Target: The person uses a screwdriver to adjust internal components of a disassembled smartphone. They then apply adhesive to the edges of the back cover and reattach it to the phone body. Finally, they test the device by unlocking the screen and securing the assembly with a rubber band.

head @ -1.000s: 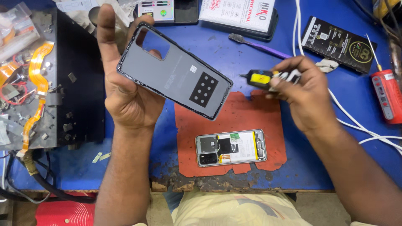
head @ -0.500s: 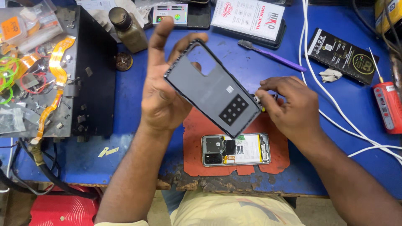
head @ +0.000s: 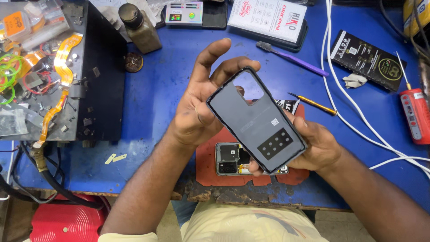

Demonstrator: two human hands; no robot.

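Both my hands hold a grey phone back cover [head: 256,121], inner side up, with a camera cutout at its top end and a black patch with dots near its lower end. My left hand [head: 197,112] grips its left edge, fingers spread behind it. My right hand [head: 316,143] supports the lower right corner from underneath. Under the cover, an opened phone [head: 230,159] with bare circuitry lies on a red-brown mat [head: 208,172]. A thin yellow-handled tool [head: 313,104] lies on the table just past the mat.
On the blue table [head: 152,89]: a black tray with orange flex cables and small parts [head: 58,76] at left, a brown bottle [head: 139,29], a purple brush [head: 291,57], a black flat pack [head: 367,60], white cables [head: 349,112], a red device [head: 416,116], boxes at the back.
The cover has moved right and down over the opened phone. My right hand, which held a yellow tool a second ago, now holds the cover's lower corner; the tool lies on the table.
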